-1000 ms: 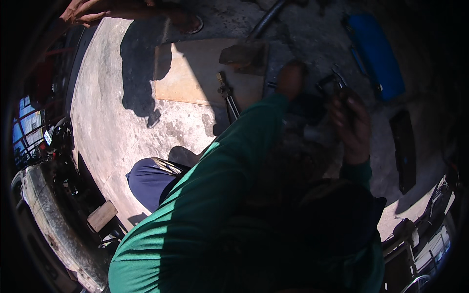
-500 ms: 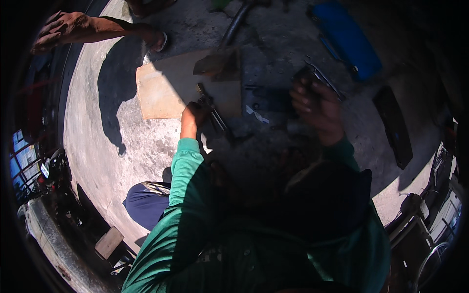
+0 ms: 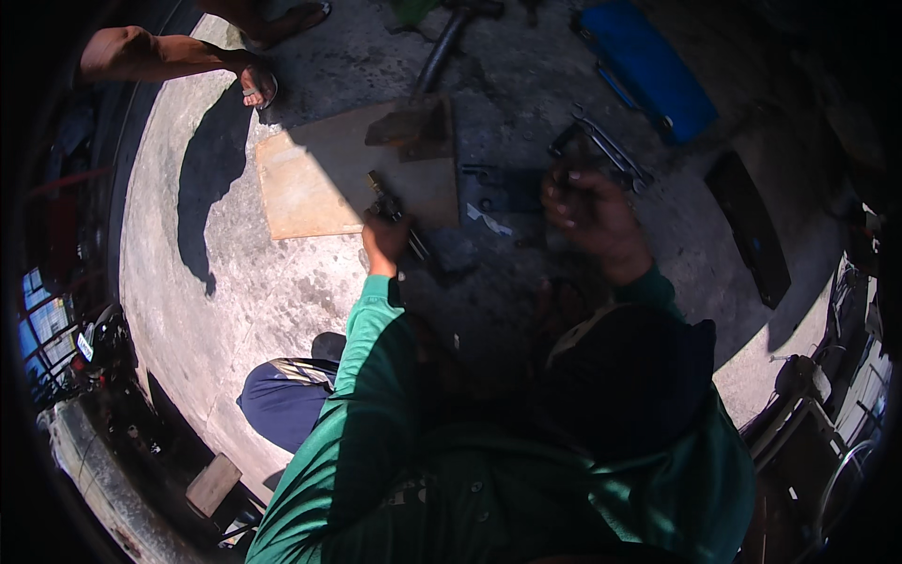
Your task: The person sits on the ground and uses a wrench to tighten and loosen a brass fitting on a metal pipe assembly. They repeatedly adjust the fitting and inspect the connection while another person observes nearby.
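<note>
My left hand (image 3: 387, 237) is closed around a dark metal part (image 3: 393, 202) with a brass-coloured tip (image 3: 374, 179) and a shiny rod pointing toward me. It holds the part at the near edge of a flat tan board (image 3: 310, 193), half in sun and half in shade. My right hand (image 3: 597, 211) hangs in shadow, to the right of the left one, its fingers curled inward. Whatever is between those fingers is too dark to make out. Just beyond it lie several silver wrenches (image 3: 615, 150).
A dark metal block (image 3: 409, 129) rests on the board, and a hammer (image 3: 437, 66) lies behind it. To the right are a blue case (image 3: 648, 75) and a long black piece (image 3: 750, 230). Another person's sandalled foot (image 3: 256, 86) stands at far left. A white scrap (image 3: 489, 219) lies between my hands.
My right hand has come a little left and nearer, its fingers more curled. My left hand keeps its grip on the metal part. The other person's hand at far left is out of sight.
</note>
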Motion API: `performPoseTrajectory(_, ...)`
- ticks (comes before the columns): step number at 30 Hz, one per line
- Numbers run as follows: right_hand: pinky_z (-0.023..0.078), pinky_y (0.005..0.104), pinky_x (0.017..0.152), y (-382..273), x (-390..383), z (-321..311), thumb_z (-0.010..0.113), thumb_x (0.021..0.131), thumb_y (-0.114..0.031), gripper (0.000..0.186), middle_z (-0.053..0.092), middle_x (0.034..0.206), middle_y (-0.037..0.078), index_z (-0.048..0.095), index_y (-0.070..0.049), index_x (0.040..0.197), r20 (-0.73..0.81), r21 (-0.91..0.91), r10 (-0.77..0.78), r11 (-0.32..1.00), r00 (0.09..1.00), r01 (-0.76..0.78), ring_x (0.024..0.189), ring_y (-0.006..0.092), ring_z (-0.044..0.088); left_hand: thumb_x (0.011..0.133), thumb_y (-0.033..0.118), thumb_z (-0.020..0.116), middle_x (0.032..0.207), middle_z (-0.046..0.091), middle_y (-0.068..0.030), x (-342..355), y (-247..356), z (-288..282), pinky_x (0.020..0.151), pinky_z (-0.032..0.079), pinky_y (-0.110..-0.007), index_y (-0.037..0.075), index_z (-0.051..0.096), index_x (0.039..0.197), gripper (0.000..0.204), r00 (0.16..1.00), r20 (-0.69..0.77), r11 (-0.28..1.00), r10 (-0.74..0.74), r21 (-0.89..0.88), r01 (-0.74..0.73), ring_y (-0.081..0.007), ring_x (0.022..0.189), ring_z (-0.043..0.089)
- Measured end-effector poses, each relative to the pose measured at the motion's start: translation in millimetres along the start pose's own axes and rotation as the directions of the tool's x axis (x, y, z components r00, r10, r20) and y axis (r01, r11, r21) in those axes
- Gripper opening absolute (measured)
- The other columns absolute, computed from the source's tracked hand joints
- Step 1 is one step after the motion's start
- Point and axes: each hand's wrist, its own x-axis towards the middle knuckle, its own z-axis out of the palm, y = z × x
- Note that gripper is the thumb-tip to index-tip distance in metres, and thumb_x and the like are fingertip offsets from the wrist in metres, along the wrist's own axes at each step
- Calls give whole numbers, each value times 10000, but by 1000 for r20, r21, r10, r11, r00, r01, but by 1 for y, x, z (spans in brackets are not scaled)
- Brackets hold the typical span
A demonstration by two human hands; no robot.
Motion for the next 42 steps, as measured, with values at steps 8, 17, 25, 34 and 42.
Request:
performPoseTrajectory(8,399,236,537,35,-7,-13,567,940,-169,171,572,922,77,627,-38,1032,-21,187,90,979,996,-84,706,126,497,767,4,748,1050,667,-52,-16,25,-11,899,522,-334,35,627,1169,421,887,325,851,328,-509,-128,-172,984,621)
performPoseTrajectory(17,388,219,505,30,-5,-7,578,917,-166,165,573,933,84,621,-42,1016,33,158,89,983,995,-93,651,117,491,852,112,746,922,672,-38,-56,115,-12,771,538,-318,53,638,1139,312,846,416,727,332,-684,52,-148,867,643)
performPoseTrajectory(25,382,231,422,24,-3,13,606,887,-103,158,658,836,114,611,1,1007,-318,-422,-140,907,938,-8,558,117,524,918,135,639,712,518,-26,-74,175,-28,492,421,-259,61,534,1123,243,697,587,383,412,-805,453,-117,581,513)
performPoseTrajectory(34,370,222,416,28,-1,1,594,880,-63,168,642,823,92,619,31,1017,-201,-433,-144,900,969,44,527,103,509,897,181,710,747,591,14,-82,202,-39,605,430,-277,51,626,917,156,808,489,633,329,-749,196,-77,665,547)
performPoseTrajectory(42,395,227,487,27,-2,5,593,884,-54,217,648,864,96,629,39,1077,-287,-382,-156,923,945,37,568,109,517,908,204,704,769,589,27,-85,215,-40,641,419,-273,35,640,914,181,839,474,670,266,-717,193,-65,723,529)
